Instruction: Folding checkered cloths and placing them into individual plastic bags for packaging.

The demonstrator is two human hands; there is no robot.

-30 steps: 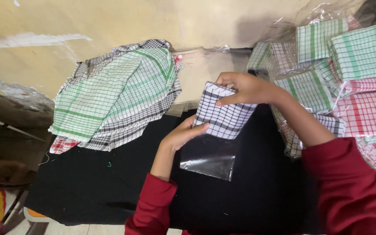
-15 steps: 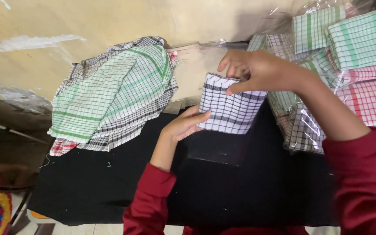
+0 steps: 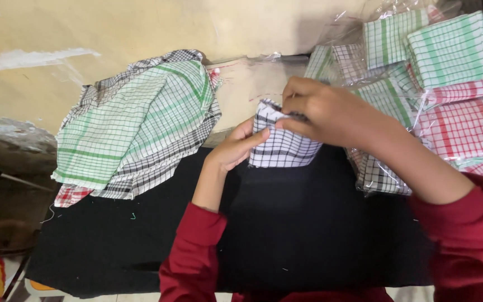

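Observation:
A folded white cloth with black checks (image 3: 284, 146) stands above the black table cover (image 3: 141, 240), held between both hands. My left hand (image 3: 236, 146) presses its left side with flat fingers. My right hand (image 3: 322, 112) pinches its top edge from the right. Both arms wear red sleeves. Whether a clear plastic bag surrounds the cloth is hard to tell.
A loose heap of unfolded checked cloths (image 3: 135, 126), green, black and red, lies at the left. At the right sits a stack of folded checked cloths in clear plastic bags (image 3: 448, 95), green and red. A beige wall (image 3: 141, 28) runs behind.
The clear plastic bag seen on the table a second ago is no longer visible below the cloth. Both hands have closed in on the checked cloth, my right hand now over its top.

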